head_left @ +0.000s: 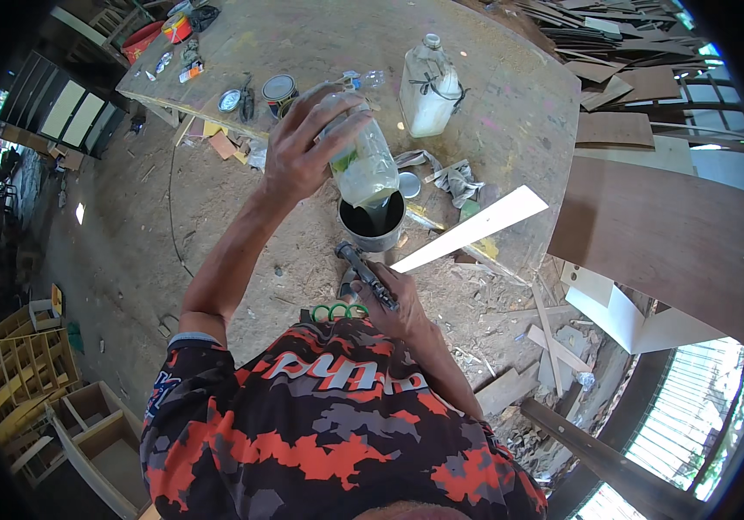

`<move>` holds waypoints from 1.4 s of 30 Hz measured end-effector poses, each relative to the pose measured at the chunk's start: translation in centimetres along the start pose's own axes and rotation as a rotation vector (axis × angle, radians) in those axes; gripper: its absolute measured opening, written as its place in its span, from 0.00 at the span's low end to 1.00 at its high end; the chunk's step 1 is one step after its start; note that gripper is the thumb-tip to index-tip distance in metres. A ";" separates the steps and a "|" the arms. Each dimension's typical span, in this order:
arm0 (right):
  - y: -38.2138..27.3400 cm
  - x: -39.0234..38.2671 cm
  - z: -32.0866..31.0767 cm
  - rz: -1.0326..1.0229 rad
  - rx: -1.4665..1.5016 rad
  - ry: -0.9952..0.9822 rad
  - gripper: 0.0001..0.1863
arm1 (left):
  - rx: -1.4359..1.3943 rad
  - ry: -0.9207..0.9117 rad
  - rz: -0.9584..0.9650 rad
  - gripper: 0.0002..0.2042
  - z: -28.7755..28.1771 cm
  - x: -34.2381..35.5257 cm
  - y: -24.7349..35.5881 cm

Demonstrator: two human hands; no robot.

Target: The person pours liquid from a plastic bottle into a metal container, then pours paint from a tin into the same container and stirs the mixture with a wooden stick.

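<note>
My left hand [301, 143] grips a clear plastic jar [365, 173] from above, tipped mouth-down over an open round cup [374, 244]. Pale liquid stands in the jar's lower end and seems to run into the dark inside of the cup. The cup sits above a metal spray gun [368, 276], which my right hand [398, 312] holds closed around its handle, close to my chest. Green coils of an air hose [337, 310] show beside the gun. A white tapering strip [485, 227] lies on the table corner just beyond my right hand.
The worn table [511, 130] bears a white jug [431, 91] with a cord round it, a paint can [279, 89], a lid [409, 184] and crumpled rags [459, 184]. Wood panels [658, 234] stand at right. Scraps litter the floor; drawers [99, 433] lie at lower left.
</note>
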State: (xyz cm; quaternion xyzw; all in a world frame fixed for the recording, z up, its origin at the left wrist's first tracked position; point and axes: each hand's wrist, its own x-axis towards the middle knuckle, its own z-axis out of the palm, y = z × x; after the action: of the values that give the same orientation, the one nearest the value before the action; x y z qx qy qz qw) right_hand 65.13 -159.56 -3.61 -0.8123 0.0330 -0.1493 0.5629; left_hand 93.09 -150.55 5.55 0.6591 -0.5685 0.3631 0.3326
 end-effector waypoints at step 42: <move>0.0 -0.6 -0.5 -0.068 0.046 -0.057 0.19 | 0.248 0.201 0.453 0.21 -6.4 8.7 0.9</move>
State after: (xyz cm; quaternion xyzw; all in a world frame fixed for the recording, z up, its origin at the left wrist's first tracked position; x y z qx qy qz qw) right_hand 64.42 -159.90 -3.56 -0.8037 -0.0138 -0.1459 0.5767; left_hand 92.35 -149.64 16.29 0.5113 -0.6168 0.5587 0.2143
